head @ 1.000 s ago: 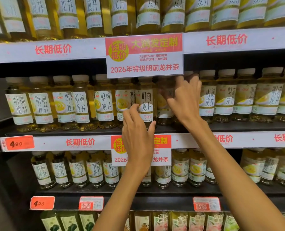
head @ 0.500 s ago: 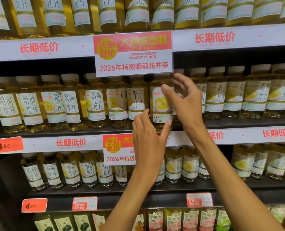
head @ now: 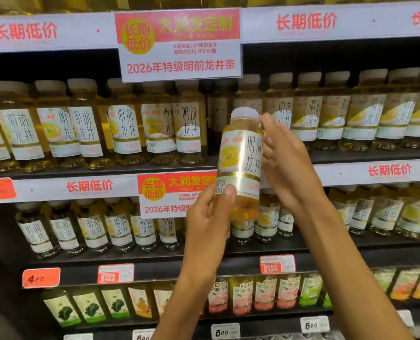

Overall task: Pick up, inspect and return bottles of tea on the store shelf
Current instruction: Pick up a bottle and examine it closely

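A bottle of yellow tea (head: 240,158) with a white cap and a white-and-gold label is held upright in front of the shelf, off the shelf board. My left hand (head: 210,217) grips its lower part, thumb across the label's bottom edge. My right hand (head: 286,163) holds its right side, fingers curled behind the label up near the cap. A dark gap (head: 220,119) shows in the middle shelf row just behind the bottle.
Rows of the same tea bottles (head: 155,133) fill the middle shelf and the shelf below (head: 120,229). Red-and-white price signs (head: 179,42) hang on the shelf rails. Differently labelled bottles (head: 265,293) stand on the lowest shelf. An orange price tag (head: 41,277) sits at lower left.
My right hand pulled one bottle out of the middle row and toward me. My left hand rose and took hold of its lower part. The camera moved closer to the shelf.
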### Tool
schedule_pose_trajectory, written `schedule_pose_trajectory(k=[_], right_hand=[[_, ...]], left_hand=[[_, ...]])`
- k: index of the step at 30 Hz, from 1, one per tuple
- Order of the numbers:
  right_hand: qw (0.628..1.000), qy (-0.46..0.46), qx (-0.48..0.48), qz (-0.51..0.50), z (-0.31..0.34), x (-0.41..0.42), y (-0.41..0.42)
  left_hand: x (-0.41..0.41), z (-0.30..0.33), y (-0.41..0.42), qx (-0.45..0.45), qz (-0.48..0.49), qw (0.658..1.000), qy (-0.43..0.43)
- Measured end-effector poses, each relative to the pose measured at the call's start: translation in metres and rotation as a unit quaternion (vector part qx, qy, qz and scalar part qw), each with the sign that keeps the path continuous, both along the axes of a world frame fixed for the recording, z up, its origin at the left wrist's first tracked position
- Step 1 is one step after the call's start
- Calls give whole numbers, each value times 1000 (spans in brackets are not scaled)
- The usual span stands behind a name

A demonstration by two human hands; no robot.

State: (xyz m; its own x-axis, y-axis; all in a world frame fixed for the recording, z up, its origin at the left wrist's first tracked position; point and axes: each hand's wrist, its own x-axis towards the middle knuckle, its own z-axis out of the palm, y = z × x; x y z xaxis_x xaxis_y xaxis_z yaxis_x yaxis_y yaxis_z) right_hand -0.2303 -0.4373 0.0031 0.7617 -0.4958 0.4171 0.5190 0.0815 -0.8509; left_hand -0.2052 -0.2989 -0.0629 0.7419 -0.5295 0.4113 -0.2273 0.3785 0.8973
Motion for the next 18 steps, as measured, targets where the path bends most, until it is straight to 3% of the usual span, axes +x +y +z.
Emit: schedule_pose_trajectory(k=[4,11,18], right_hand=[[996,28,8,89,-11,-5,-1],[991,43,5,124,-48,-17,13],[967,53,171,181,-69,-15,28]], left_hand=[[-14,-18,13,-26,-99,987,120],[-11,-41,25,-5,-125,968,218],[-23,-60,34,-3,-235,941,245]])
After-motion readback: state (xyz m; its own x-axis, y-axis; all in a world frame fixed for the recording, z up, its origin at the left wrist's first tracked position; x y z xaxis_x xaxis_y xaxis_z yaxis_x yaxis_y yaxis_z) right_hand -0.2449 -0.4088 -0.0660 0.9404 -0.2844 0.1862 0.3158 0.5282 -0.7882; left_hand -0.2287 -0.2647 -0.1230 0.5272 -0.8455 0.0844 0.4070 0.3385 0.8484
